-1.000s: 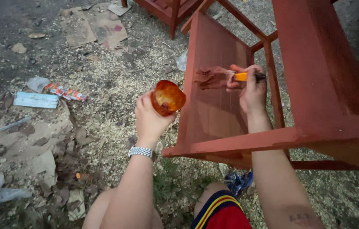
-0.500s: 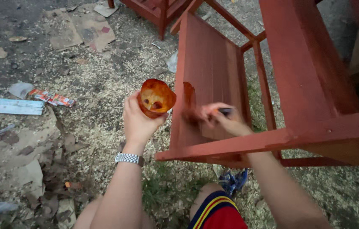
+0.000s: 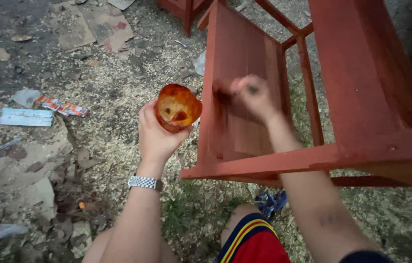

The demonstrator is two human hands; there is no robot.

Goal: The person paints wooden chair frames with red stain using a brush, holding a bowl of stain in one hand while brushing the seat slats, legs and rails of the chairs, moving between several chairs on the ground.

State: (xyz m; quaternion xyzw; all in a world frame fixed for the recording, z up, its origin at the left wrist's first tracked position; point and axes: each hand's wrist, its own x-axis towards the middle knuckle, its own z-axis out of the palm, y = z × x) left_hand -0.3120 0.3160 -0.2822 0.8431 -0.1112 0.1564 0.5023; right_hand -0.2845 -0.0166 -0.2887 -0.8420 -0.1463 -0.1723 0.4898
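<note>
Looking largest first: red-brown wooden frame (image 3: 361, 97), some bench or shelf unit lying tipped on the ground, takes up the right half of the view. Boards look rigid and heavy; judged not something to shift one-handed, so best left where it lies and worked in place. Surface shows a darker coated patch on the inner panel (image 3: 245, 112), probably slick and easily marked, so grip only on bare rails if it must move.

Ground (image 3: 94, 73) is sawdust, cardboard scraps and litter; soft, uneven footing.

Right hand (image 3: 252, 97) is up against the inner panel, heavily motion-blurred. Fingers look bunched around a small dark tool, likely a brush, but blur hides it: cannot tell exactly what it clamps or how tight.

Left hand (image 3: 159, 134) is raised left of the frame's near edge, well clear of the ground, metal wristwatch (image 3: 145, 182) on the wrist. Fingers wrapped from below around a small orange translucent cup (image 3: 177, 107), clamped on its lower body, mouth tilted toward the camera.

Cup holds some dark residue at the bottom, amount unclear. Judged light, thin-walled plastic, squashable, likely slippery with stain on the outside. Hold low on the body with a moderate squeeze, keep the mouth up; tilt as shown risks a spill.
</note>
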